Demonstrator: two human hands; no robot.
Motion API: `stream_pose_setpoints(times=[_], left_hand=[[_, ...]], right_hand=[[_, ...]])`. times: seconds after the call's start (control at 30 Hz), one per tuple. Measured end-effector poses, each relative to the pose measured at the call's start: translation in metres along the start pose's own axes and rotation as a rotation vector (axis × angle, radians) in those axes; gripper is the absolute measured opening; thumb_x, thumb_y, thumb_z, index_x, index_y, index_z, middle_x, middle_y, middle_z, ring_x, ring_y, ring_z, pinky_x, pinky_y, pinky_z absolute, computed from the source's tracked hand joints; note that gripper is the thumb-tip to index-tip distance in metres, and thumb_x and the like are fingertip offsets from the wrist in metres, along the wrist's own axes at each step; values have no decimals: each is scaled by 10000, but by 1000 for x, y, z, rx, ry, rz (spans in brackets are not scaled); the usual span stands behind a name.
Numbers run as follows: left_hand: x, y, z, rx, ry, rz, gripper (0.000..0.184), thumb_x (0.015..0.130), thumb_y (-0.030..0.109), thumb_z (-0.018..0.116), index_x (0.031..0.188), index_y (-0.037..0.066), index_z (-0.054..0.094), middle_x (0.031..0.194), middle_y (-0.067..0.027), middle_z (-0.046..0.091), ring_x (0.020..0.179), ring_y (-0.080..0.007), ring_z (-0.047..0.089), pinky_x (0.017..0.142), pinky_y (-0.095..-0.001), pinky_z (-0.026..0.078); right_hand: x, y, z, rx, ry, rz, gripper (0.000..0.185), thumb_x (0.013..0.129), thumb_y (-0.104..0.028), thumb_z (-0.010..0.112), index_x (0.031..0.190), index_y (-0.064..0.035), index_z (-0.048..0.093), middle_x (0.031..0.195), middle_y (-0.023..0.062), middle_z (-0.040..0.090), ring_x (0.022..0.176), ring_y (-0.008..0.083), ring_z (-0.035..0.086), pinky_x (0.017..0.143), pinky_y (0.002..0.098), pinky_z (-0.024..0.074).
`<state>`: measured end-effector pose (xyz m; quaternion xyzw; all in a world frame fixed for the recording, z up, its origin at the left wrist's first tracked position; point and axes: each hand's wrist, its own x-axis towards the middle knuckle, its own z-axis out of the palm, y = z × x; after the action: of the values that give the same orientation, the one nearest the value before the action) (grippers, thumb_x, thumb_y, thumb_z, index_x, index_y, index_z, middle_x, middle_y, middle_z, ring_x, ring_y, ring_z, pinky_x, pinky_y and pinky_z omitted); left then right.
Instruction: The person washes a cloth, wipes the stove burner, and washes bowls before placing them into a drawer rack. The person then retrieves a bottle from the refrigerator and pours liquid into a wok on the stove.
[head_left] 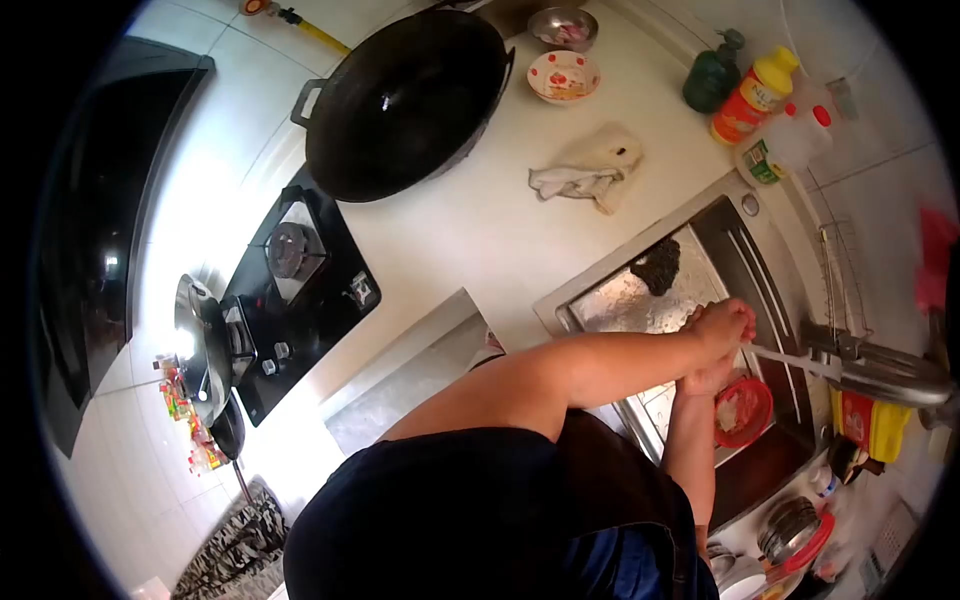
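My left hand [724, 325] and my right hand [708, 376] are pressed together over the metal sink [640, 300]. The fingers of my left hand are curled; whether anything lies between the hands is hidden. My right hand's fingers are mostly covered by the left. A thin stream of water [785, 357] runs from the faucet [880, 375] towards them. Just below the hands in the view, a red bowl [762, 420] with pale, pinkish contents stands in the sink. Near the sink's upper corner lies a dark scouring pad [657, 266].
On the counter [450, 240] are a crumpled cloth [590, 170], a patterned bowl [564, 78], a metal bowl [575, 30] and a big black wok [410, 110]. Bottles [755, 95] line the wall. Left is a gas stove [300, 270]; dishes [785, 530] stand lower right.
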<state>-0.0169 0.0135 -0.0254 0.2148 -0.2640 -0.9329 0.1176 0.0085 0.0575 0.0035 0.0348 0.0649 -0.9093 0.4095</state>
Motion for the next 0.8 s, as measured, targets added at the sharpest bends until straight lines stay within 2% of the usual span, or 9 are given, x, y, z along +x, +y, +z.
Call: stream_pose_setpoints(times=[0.07, 0.17, 0.3, 0.33, 0.43, 0.53, 0.67, 0.73, 0.8], left_hand=[[-26, 5, 33, -452, 200, 155, 269, 925, 203, 452, 1002, -19, 582, 1062, -111, 596, 904, -226, 587, 779, -342, 472], [-6, -35, 21, -833, 238, 135, 213, 911, 148, 493, 1068, 16, 549, 1108, -117, 568, 1021, -211, 547, 878, -356, 454], [-21, -20, 7, -356, 122, 178, 279, 914, 145, 475, 1154, 6, 506, 1143, -135, 553, 1075, -213, 528, 919, -340, 434], [-32, 6, 1, 340, 148, 150, 379, 936, 191, 460, 1269, 10, 442, 1188, -151, 539, 1117, -236, 516, 954, -309, 403], [-45, 16, 5, 386, 367, 265, 322, 941, 240, 457, 1146, -1, 514, 1088, -126, 576, 1010, -225, 551, 884, -318, 433], [-57, 21, 9, 397, 540, 327, 340, 946, 293, 453, 1040, -11, 574, 990, -103, 608, 916, -213, 579, 823, -323, 458], [-67, 36, 7, 205, 479, 35, 416, 955, 374, 438, 992, -12, 590, 903, -90, 621, 867, -203, 583, 785, -318, 464], [-53, 40, -13, 38, 369, -287, 444, 958, 406, 426, 979, -5, 593, 903, -92, 626, 856, -206, 584, 756, -324, 468], [-50, 48, -23, 145, 272, -345, 422, 950, 394, 448, 946, -3, 594, 880, -84, 626, 841, -197, 581, 726, -326, 468]], right_hand=[[4, -7, 26, -115, 123, -27, 297, 953, -333, 445, 1189, -164, 504, 1196, 50, 533, 1070, 277, 519, 927, 444, 432], [8, -21, 1, -455, 107, -62, 264, 937, -291, 485, 1140, -130, 536, 1160, 61, 553, 1054, 280, 532, 942, 457, 423], [20, -36, -21, -652, 259, -4, 224, 905, -180, 521, 1111, -95, 549, 1049, 120, 592, 944, 265, 584, 880, 405, 476], [27, -35, -26, -798, 104, 51, 230, 899, -181, 515, 1106, -88, 551, 989, 126, 607, 895, 246, 595, 816, 358, 496], [22, -16, -18, -1762, 218, -241, 225, 892, -192, 527, 1069, -58, 568, 960, 134, 611, 884, 244, 590, 785, 349, 492], [28, -11, 12, -2193, 196, 43, 229, 885, -177, 546, 1056, -28, 568, 995, 168, 603, 906, 275, 593, 789, 359, 481], [20, -21, 22, -2552, -361, -408, 278, 893, -159, 529, 1124, -5, 551, 1066, 200, 592, 956, 368, 573, 840, 392, 463], [9, -16, 49, -2492, -274, -257, 310, 891, -146, 529, 1164, -1, 542, 1090, 204, 589, 979, 379, 567, 858, 389, 461], [-10, -17, 84, -2395, -240, -90, 355, 891, -140, 533, 1217, 1, 530, 1116, 200, 594, 1026, 353, 573, 893, 381, 451]])
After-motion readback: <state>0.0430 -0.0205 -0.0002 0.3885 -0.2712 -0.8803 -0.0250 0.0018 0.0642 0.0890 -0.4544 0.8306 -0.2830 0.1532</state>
